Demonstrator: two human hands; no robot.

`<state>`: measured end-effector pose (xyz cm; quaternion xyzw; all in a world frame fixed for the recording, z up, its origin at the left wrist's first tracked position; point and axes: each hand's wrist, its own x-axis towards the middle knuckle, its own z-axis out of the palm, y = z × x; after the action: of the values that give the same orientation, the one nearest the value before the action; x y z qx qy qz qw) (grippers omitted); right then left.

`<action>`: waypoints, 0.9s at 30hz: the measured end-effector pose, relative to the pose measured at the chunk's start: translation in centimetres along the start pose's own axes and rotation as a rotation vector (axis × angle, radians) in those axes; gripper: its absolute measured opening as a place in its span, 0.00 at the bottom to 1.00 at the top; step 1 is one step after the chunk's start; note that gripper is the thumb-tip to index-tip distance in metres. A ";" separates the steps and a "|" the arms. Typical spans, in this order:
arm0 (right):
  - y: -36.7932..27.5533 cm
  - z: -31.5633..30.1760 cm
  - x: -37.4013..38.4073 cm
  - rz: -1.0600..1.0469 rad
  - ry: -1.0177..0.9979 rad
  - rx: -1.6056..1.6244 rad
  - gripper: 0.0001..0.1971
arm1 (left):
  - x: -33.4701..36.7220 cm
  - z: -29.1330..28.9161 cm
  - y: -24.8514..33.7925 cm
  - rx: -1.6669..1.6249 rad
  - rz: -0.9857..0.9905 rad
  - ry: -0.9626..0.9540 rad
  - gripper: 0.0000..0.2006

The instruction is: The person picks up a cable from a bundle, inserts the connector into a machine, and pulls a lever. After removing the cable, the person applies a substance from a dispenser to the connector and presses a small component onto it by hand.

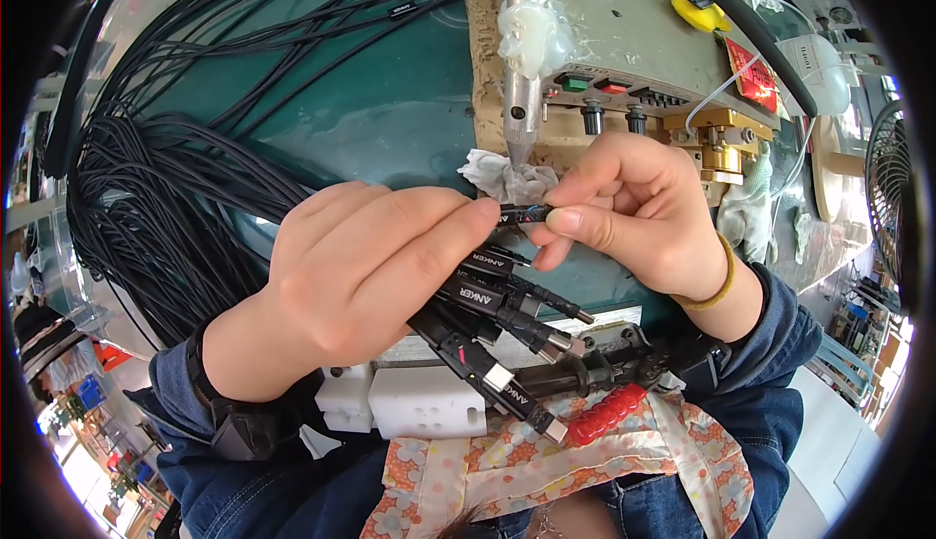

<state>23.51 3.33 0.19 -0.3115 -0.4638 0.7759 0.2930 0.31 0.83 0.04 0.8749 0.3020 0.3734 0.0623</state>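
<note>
My left hand (361, 266) is closed round a bundle of black USB cables, its thumb and fingertips pinching one small black connector (522, 214). The far end of that connector is between the thumb and fingers of my right hand (639, 212), and a bit of blue and red shows on it. Below my left hand, several other cable plugs (478, 295) fan out toward the lower right, some with bare metal tips. Just beyond the connector, a metal dispensing nozzle (522, 130) points down at a crumpled white tissue (507, 176).
Many black braided cables (156, 208) pile up on the left of the green mat (390, 100). A grey control box (624, 42) with knobs and coloured buttons stands at the far right. White plastic blocks (427, 403) and a red coiled piece (606, 416) lie near my lap.
</note>
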 end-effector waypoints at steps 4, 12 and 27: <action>-0.1 -0.1 0.0 -0.011 -0.027 -0.015 0.03 | 0.0 0.0 0.0 0.025 0.015 -0.023 0.16; -0.1 -0.2 0.0 -0.020 -0.087 -0.115 0.04 | -0.2 -0.8 0.4 0.062 0.030 -0.139 0.17; -0.5 -0.4 -0.3 -0.583 -0.252 -0.688 0.08 | 0.0 -0.1 0.1 -0.072 -0.112 -0.265 0.20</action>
<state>24.04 3.52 0.57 -0.1502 -0.7943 0.4942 0.3200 0.24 0.73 0.15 0.8956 0.3258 0.2611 0.1537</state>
